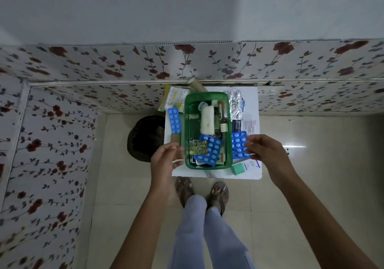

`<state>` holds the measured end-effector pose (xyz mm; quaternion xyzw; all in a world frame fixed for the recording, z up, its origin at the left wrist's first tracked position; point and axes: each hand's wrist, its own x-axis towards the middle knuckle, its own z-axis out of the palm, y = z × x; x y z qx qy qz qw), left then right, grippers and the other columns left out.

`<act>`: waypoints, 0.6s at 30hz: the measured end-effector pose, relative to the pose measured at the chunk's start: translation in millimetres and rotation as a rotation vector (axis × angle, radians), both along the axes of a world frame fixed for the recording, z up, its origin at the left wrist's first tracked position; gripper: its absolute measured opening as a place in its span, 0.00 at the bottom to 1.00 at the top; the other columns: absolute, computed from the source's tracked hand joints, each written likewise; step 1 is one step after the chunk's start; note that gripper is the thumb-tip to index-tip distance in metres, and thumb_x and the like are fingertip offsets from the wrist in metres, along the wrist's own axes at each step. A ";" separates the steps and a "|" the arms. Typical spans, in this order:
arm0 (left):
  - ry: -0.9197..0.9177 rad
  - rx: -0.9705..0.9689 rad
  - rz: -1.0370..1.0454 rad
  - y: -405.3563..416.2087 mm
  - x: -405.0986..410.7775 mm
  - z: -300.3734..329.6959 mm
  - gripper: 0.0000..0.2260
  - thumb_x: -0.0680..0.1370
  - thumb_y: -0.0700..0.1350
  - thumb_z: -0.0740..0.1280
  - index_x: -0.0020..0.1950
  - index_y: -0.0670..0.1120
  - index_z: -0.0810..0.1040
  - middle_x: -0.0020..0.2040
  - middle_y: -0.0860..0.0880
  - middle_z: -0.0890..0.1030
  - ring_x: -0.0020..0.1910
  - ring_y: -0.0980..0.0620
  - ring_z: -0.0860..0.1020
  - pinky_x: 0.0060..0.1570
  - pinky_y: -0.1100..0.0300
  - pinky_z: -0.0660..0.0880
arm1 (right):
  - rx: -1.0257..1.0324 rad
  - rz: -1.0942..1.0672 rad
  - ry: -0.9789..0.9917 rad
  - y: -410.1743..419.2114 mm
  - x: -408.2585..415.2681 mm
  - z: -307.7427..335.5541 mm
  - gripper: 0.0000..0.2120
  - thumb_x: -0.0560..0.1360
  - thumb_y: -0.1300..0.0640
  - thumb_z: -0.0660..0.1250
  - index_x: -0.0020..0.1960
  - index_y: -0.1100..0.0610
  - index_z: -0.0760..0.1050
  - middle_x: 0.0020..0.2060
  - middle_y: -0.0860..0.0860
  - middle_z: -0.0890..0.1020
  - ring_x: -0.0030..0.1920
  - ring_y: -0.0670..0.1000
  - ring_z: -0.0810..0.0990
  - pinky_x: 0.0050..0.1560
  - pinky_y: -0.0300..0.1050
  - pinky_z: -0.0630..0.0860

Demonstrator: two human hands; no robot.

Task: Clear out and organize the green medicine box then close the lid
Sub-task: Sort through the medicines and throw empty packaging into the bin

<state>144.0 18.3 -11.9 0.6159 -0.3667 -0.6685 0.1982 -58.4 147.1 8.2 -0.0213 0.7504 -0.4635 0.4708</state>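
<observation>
The green medicine box (188, 119) stands open on a small white table (216, 174). Inside lie a white roll (207, 120), a small brown bottle (222, 117), a blue blister pack (211, 150) and a gold-green strip (198, 147). My right hand (268, 154) pinches another blue blister pack (239, 144) just right of the box. At the box's front left corner my left hand (166, 160) hovers with fingers apart, holding nothing. A third blue pack (174, 120) lies left of the box. No lid is visible.
A silver foil strip (236, 102), leaflets (248, 126) and a small green packet (238, 168) lie right of the box. Yellow-green sachets (173, 98) sit at the back left. A dark bin (146, 137) stands on the floor left of the table. My feet are below the table edge.
</observation>
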 end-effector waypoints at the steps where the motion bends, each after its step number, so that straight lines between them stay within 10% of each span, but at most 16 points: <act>1: -0.083 -0.024 -0.004 -2.8 0.6 -8.9 0.07 0.76 0.36 0.62 0.44 0.44 0.77 0.42 0.44 0.81 0.36 0.49 0.78 0.38 0.57 0.76 | -0.007 0.027 0.006 -5.0 4.8 -3.4 0.06 0.73 0.67 0.65 0.46 0.59 0.78 0.39 0.56 0.79 0.38 0.52 0.77 0.39 0.39 0.74; 6: -0.540 -0.193 -0.288 -31.9 -9.1 -61.1 0.13 0.73 0.39 0.67 0.57 0.39 0.76 0.56 0.40 0.79 0.56 0.41 0.77 0.54 0.51 0.75 | -0.070 0.163 0.061 -44.5 19.1 -24.4 0.10 0.73 0.66 0.64 0.41 0.52 0.77 0.37 0.54 0.80 0.37 0.50 0.77 0.38 0.38 0.76; 11: -0.822 -0.329 -0.657 -45.3 -26.8 -97.0 0.13 0.76 0.45 0.62 0.54 0.36 0.73 0.54 0.36 0.78 0.52 0.36 0.77 0.46 0.49 0.73 | -0.064 0.123 0.189 -57.3 -0.5 -46.5 0.10 0.73 0.64 0.65 0.41 0.51 0.78 0.33 0.49 0.81 0.32 0.43 0.78 0.37 0.36 0.77; 18: -0.640 -0.346 -0.323 -45.9 -23.8 -64.8 0.15 0.69 0.49 0.69 0.48 0.39 0.78 0.43 0.43 0.82 0.41 0.44 0.80 0.37 0.59 0.68 | 0.062 0.072 0.303 -34.5 -35.0 -63.0 0.11 0.72 0.63 0.65 0.39 0.47 0.78 0.37 0.52 0.82 0.40 0.52 0.79 0.50 0.52 0.78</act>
